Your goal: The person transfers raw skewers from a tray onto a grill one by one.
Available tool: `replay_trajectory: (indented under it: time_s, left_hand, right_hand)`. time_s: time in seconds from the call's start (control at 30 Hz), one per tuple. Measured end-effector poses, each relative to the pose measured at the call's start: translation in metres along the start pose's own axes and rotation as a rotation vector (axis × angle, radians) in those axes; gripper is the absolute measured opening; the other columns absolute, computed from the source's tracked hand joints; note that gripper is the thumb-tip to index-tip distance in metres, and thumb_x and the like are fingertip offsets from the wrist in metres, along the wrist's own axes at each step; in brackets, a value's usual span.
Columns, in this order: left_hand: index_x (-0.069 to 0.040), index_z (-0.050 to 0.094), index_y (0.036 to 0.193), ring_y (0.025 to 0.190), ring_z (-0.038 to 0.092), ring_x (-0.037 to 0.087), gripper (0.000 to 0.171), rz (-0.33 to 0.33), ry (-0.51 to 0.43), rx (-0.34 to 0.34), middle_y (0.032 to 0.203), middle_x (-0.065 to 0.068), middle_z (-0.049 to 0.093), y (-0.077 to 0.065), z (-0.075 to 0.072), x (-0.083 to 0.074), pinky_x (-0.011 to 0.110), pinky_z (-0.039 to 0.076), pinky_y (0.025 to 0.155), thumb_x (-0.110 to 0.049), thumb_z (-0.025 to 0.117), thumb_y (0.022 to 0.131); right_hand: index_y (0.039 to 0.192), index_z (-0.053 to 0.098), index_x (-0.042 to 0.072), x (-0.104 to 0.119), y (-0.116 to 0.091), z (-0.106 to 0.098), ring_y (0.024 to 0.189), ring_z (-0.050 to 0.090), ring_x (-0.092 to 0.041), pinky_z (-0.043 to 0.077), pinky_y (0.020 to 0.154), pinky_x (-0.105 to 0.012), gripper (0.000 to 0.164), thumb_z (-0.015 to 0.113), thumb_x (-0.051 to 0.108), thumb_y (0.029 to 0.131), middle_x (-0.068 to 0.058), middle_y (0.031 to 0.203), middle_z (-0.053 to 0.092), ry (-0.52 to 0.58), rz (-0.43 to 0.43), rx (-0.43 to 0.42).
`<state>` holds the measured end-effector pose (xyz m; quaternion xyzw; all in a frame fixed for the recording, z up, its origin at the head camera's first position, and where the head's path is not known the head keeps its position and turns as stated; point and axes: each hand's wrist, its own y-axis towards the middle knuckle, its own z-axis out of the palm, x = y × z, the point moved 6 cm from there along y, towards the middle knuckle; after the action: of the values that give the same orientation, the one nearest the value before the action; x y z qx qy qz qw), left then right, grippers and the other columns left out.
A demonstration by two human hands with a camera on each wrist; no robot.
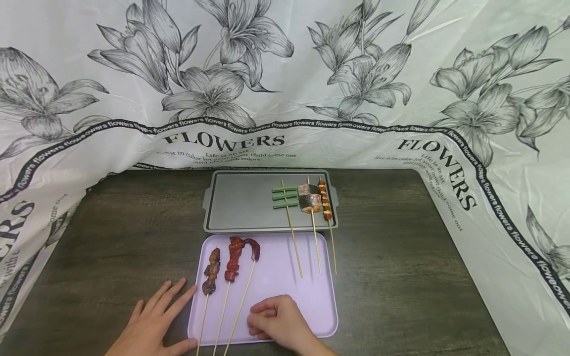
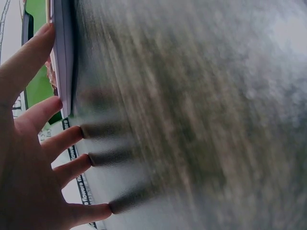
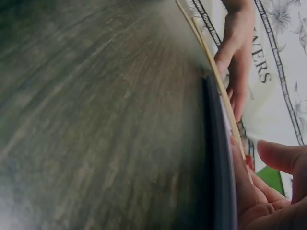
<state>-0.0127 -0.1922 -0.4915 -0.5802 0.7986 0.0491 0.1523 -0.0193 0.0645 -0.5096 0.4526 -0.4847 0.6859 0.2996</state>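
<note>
My left hand [image 1: 151,321] lies with spread fingers at the left edge of a lilac tray [image 1: 294,287], thumb and index finger touching its side. Over the tray's front part is my right hand [image 1: 282,321], its fingers loosely curled and holding nothing; the right wrist view shows the thumb [image 3: 276,155] apart from the fingers. Left of it, three skewers lie side by side: one with dark brown meat [image 1: 213,272], one with red meat chunks [image 1: 233,259], one with a curled dark red piece [image 1: 255,249]. Their sticks run past the tray's front edge.
Behind the lilac tray stands a grey baking tray [image 1: 242,202]. At its right lie skewers of green stalks [image 1: 285,198], silvery-skinned fish pieces [image 1: 309,198] and small red and pale pieces [image 1: 325,200], their sticks reaching over the lilac tray. A flower-printed cloth [image 1: 338,143] borders the dark table [image 1: 392,277].
</note>
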Motion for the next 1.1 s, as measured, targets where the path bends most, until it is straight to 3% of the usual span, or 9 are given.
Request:
replay_trajectory:
  time_s: [0.4, 1.1]
  left_hand:
    - [-0.033, 0.037, 0.151, 0.131, 0.037, 0.043, 0.096, -0.008, -0.003, 0.004, 0.149, 0.009, 0.040, -0.001, 0.000, 0.001, 0.084, 0.028, 0.081, -0.080, 0.062, 0.071]
    - [-0.034, 0.037, 0.151, 0.131, 0.036, 0.043, 0.097, -0.034, 0.001, 0.041, 0.149, 0.010, 0.040, 0.001, -0.001, -0.003, 0.085, 0.025, 0.083, -0.081, 0.061, 0.070]
  right_hand:
    - [0.088, 0.072, -0.004, -0.003, 0.012, 0.009, 0.060, 0.070, -0.020, 0.056, 0.052, -0.028, 0.010, 0.073, 0.005, 0.085, -0.018, 0.072, 0.071, 0.054, 0.032, -0.015]
    - [0.078, 0.071, 0.002, 0.004, 0.017, 0.018, 0.053, 0.068, -0.017, 0.055, 0.047, -0.028, 0.011, 0.081, 0.008, 0.079, -0.012, 0.062, 0.069, -0.050, 0.038, -0.033]
